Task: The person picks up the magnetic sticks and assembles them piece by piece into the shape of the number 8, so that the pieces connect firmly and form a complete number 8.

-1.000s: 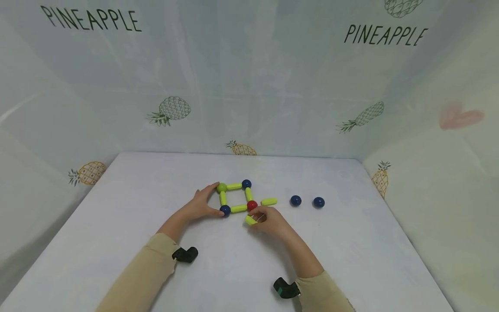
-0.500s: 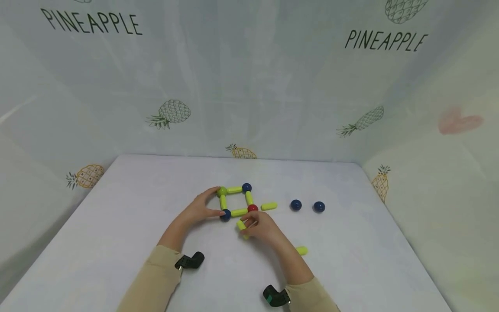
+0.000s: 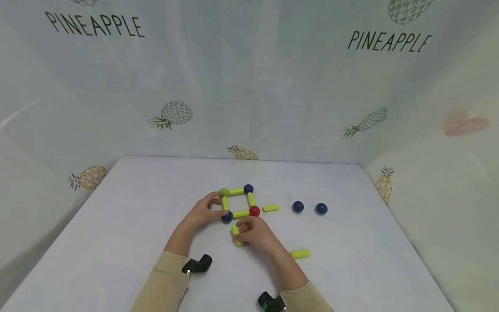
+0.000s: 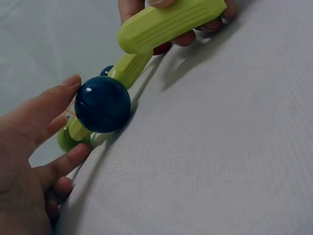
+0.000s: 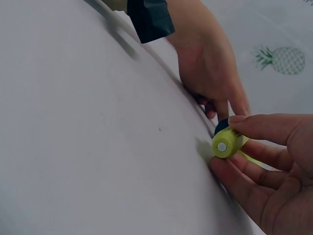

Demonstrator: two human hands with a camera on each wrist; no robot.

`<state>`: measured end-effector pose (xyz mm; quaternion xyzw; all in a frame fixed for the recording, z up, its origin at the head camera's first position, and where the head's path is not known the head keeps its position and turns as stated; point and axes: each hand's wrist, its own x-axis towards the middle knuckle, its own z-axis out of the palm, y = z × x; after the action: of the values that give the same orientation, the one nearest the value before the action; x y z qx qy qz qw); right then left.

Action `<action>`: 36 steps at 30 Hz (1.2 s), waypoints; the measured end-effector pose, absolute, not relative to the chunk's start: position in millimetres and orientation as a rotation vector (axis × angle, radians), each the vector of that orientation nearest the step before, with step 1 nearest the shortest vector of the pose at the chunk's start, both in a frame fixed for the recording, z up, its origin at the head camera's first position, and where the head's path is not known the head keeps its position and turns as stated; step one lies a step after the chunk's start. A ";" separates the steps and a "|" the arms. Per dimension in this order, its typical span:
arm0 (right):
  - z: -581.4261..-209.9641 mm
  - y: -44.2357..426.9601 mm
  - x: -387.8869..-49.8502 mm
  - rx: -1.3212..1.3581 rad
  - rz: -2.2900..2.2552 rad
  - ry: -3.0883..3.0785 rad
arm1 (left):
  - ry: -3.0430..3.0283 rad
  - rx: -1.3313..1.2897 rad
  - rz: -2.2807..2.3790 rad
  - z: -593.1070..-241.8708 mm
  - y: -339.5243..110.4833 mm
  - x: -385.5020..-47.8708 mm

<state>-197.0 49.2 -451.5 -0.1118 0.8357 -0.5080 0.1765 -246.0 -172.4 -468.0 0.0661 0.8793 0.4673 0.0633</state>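
A square of yellow-green building rods and balls lies on the table: a green ball (image 3: 224, 191) far left, blue ball (image 3: 248, 189) far right, red ball (image 3: 254, 211) near right, and another blue ball (image 4: 102, 105) near left. My left hand (image 3: 203, 212) holds its left side, thumb at the near blue ball and a finger at the green one. Just in front of the square, my right hand (image 3: 255, 232) pinches a loose rod (image 3: 235, 234) between thumb and fingers. That rod's end (image 5: 222, 146) shows a pale round tip in the right wrist view.
One loose rod (image 3: 270, 208) lies right of the red ball. Farther right are two blue balls, the nearer to the square (image 3: 298, 206) and the outer (image 3: 321, 209). Another rod (image 3: 301, 254) lies beside my right forearm, partly covered. A pineapple-print sheet (image 3: 249, 86) hangs behind the table.
My right hand has moved left and nearer to me with its rod, which has turned lengthwise. A rod beside the right forearm has come into view. The left hand stays at the square.
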 end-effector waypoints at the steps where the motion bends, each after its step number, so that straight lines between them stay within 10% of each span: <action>1: -452.0 47.6 -196.2 -0.319 -1.442 2.364 | 2.653 0.211 1.417 -468.7 -173.1 -246.1; 36: -454.3 23.7 -196.0 -0.193 -1.649 2.201 | 2.519 0.436 1.392 -471.9 -182.1 -243.4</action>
<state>-196.0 23.7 -454.3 -0.0687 0.7837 -0.5871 0.1909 -243.4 -182.1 -471.9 0.1490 0.8595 0.4751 0.1152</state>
